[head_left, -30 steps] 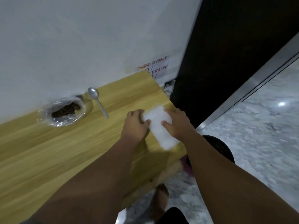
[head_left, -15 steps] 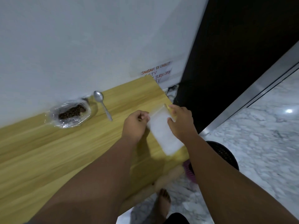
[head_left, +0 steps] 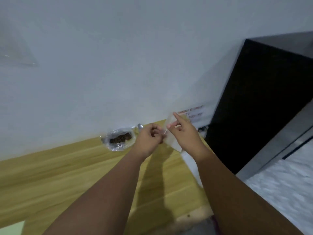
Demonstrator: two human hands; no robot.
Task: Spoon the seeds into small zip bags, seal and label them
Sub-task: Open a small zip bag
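A white paper notice (head_left: 194,114) taped low on the pale wall (head_left: 118,65) carries a few lines of orange handwritten capitals, too blurred here to read. No other writing is legible.

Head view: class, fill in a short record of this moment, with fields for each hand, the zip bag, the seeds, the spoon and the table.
left hand: pinches the edge of the zip bag
right hand: pinches the zip bag, index finger raised
zip bag: clear, held above the table, looks empty
seeds: dark heap in clear plastic, by the wall
spoon: beside the seeds, partly hidden by the left hand
table: wooden, against a white wall
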